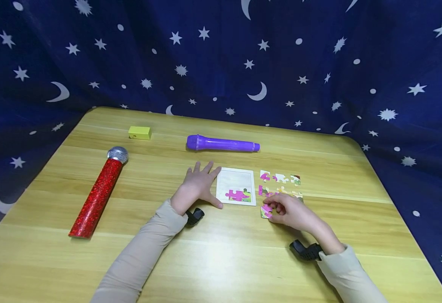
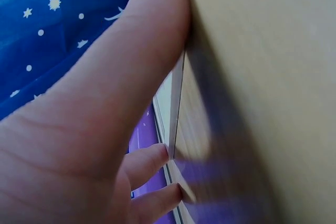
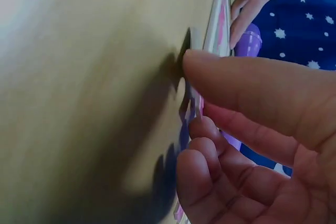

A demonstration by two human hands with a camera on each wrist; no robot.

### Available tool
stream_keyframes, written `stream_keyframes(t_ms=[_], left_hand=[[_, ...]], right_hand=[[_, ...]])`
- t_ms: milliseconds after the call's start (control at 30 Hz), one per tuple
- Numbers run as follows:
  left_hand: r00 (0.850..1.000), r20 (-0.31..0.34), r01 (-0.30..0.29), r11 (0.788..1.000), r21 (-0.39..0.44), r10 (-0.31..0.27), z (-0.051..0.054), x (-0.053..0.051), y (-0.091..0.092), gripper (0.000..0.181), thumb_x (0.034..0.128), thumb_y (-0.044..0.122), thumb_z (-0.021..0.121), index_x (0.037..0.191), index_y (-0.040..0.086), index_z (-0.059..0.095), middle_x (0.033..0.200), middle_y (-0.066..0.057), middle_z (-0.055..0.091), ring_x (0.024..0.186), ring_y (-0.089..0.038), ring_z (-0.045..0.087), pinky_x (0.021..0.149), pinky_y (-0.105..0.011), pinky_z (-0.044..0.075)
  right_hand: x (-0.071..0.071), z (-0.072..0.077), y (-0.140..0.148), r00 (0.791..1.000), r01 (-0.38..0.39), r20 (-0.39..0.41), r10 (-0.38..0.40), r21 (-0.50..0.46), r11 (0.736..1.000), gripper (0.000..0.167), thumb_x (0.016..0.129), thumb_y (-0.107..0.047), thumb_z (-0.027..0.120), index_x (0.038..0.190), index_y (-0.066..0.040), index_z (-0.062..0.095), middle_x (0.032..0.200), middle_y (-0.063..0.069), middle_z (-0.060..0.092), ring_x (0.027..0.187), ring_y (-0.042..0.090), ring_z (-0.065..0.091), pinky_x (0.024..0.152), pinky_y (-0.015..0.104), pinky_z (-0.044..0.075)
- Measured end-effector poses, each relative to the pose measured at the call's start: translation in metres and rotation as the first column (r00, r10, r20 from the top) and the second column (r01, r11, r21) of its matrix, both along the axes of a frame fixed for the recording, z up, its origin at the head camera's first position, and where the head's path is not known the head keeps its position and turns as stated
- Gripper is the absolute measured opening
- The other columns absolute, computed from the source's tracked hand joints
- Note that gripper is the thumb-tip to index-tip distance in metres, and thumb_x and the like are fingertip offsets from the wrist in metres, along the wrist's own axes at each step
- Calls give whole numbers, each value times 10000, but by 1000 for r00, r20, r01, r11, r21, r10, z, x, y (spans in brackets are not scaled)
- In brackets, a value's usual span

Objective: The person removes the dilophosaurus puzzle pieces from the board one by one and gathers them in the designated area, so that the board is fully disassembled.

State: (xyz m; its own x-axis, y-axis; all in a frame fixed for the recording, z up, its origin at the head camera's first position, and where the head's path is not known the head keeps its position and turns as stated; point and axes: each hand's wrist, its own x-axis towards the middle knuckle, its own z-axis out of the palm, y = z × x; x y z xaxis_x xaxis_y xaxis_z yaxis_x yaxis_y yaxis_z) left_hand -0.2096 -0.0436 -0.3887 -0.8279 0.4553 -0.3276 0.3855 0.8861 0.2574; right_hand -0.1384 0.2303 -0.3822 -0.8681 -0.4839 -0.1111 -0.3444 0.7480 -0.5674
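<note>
A white puzzle tray (image 1: pixel 234 176) lies on the table, with joined pink and green puzzle pieces (image 1: pixel 239 195) in its lower right part. My left hand (image 1: pixel 197 185) is spread at the tray's left side, thumb near the lower corner and a fingertip at the upper one. My right hand (image 1: pixel 294 212) pinches a pink and green puzzle piece (image 1: pixel 266 210) between thumb and fingers, just right of the tray. The right wrist view shows that piece edge-on and tilted. Loose puzzle pieces (image 1: pixel 280 178) lie in rows beyond the right hand, which partly hides the nearer ones.
Behind the tray lies a purple toy microphone (image 1: pixel 224 144). A red glittery microphone (image 1: pixel 99 195) with a silver head is at the left, and a yellow block (image 1: pixel 139 133) sits at the back left. A dark blue starry curtain (image 1: pixel 221 63) hangs behind the wooden table (image 1: pixel 221 269).
</note>
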Motion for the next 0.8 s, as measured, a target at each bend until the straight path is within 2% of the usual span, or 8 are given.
stream_keyframes(t_ms=[200,333,467,633,800], left_hand=[[1000,9,-4,1000,2,4,1,0,0,1188,540,647,734,1464,178,153,1501,-117,75,1316,-444,39,1027,-583,122],[1000,11,-6,1000,-3,6,0,-1,0,1191,537,655,730,1465,187,149,1503,-110,71,1317,-441,36,1029,-581,117],[1000,15,-11,1000,-9,11,-2,-2,0,1197,532,665,725,1466,199,138,1504,-102,63,1318,-438,32,1030,-578,116],[1000,11,-13,1000,-7,13,-1,-1,1,1198,527,666,727,1465,199,147,1504,-102,70,1318,-439,38,1028,-579,124],[1000,-6,-10,1000,-10,10,-1,-2,1,1200,521,671,727,1464,193,159,1502,-109,82,1318,-438,50,1024,-581,138]], right_hand=[[-7,4,-10,999,31,-7,-31,-34,999,434,755,-64,711,1139,66,556,820,39,541,681,145,480,580,225,432],[-19,8,-32,1000,-27,-14,26,-43,999,425,775,-100,707,1152,35,563,809,40,538,668,118,471,589,235,435],[-31,2,-55,994,-110,-20,110,-12,994,439,784,-118,706,1181,1,563,812,40,525,687,129,460,610,248,422],[-37,-3,-68,992,-128,-3,128,54,990,446,791,-123,702,1211,-55,567,816,37,487,689,147,425,598,260,391],[-38,-3,-70,991,-132,-23,134,70,989,413,788,-111,701,1184,-110,587,803,41,463,673,144,399,575,263,373]])
